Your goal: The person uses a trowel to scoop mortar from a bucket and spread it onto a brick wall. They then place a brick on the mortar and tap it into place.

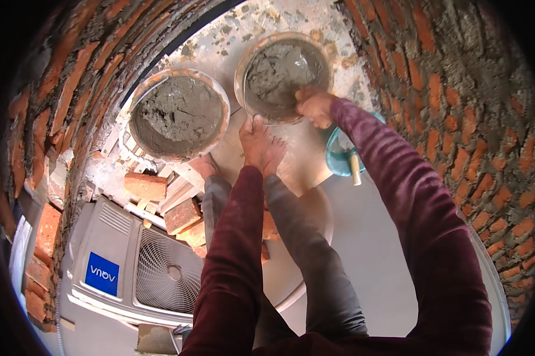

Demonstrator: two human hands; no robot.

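Two round buckets of wet grey mortar stand side by side at the far end: the left bucket (225,113) and the right bucket (239,74). My left hand (254,139) is closed at the near rim of the right bucket, thumb and fingers on its edge. Curled at that bucket's right side is my right hand (316,107), its fingertips reaching over the rim toward the mortar (282,74). What those fingers hold is hidden. A teal pail (337,161) sits below my right wrist, with a pale handle (355,170) sticking out.
Brick walls rise at the left (71,89) and right (463,136). A grey air-conditioner outdoor unit (113,228) with a round fan grille stands at lower left. Loose bricks (146,186) and wood strips (178,196) lie beside my bare feet (273,155).
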